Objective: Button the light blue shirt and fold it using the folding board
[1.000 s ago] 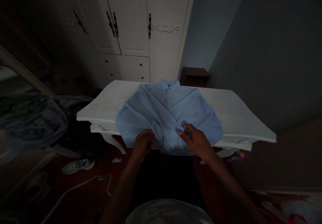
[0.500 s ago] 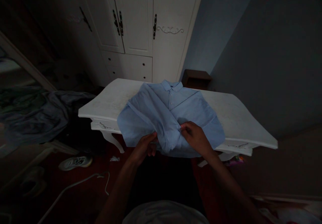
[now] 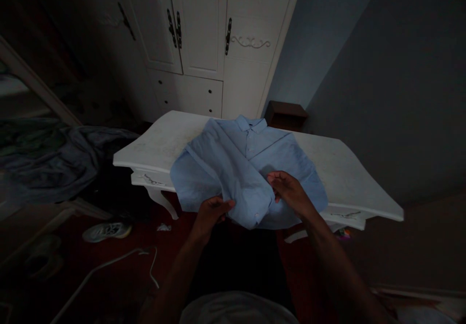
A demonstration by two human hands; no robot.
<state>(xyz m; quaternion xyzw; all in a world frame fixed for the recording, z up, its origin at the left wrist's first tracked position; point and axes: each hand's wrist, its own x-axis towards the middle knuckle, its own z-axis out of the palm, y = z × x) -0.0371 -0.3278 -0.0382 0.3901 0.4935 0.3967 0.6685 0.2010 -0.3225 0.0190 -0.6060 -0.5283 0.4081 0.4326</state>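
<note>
A light blue collared shirt [image 3: 233,164] lies on a white table [image 3: 345,173], collar away from me, its lower part hanging over the near edge. One sleeve crosses diagonally over the front. My left hand [image 3: 210,213] pinches the cuff end of that sleeve at its left edge. My right hand [image 3: 289,190] grips the same sleeve end at its right side, fingers curled on the cloth.
A white wardrobe [image 3: 204,38] with drawers stands behind the table, a small brown stand [image 3: 287,113] to its right. Dark bedding [image 3: 47,159] lies at the left. A shoe [image 3: 105,230] and a white hanger [image 3: 145,258] lie on the red floor.
Both hands have pulled the sleeve end flatter and a little to the right across the shirt front. The view has shifted slightly.
</note>
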